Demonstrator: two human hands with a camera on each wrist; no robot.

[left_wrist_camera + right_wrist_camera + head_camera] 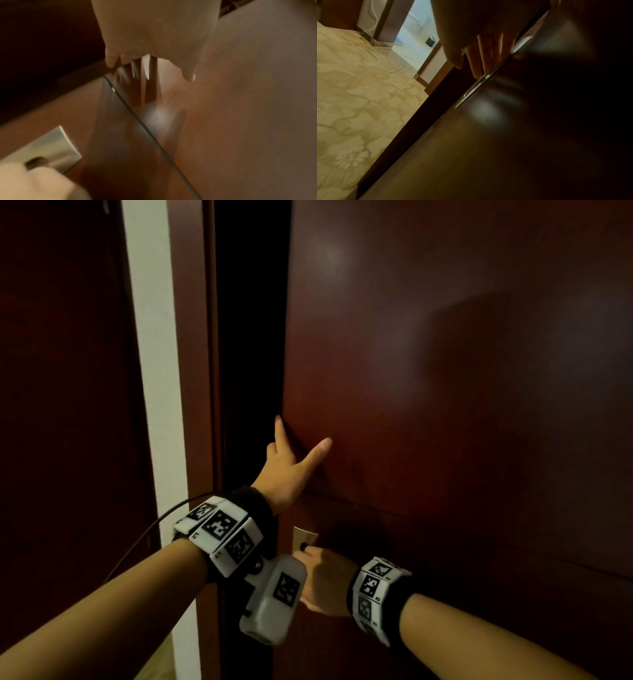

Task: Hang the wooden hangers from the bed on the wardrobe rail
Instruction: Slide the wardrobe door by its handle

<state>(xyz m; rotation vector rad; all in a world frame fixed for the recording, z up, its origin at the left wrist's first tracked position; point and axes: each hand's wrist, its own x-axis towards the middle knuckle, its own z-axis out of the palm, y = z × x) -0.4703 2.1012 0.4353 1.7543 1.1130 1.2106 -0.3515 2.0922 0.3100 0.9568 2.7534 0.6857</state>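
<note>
The dark red-brown wardrobe door (445,371) stands slightly ajar, with a black gap (250,337) along its left edge. My left hand (294,460) grips that edge: the thumb lies on the door's front and the fingers reach round behind it, as the left wrist view shows (150,40). Lower down, my right hand (322,577) holds the metal door handle (303,534), its fingers (479,56) hooked behind the plate (476,86). No wooden hanger, rail or bed shows in any view; the wardrobe's inside is dark.
A white wall strip (154,371) and another dark wood panel (61,405) stand left of the wardrobe. The right wrist view shows a cream floral-patterned surface (359,108) with a white cable (385,65) lying on it, and a bright doorway (416,40) beyond.
</note>
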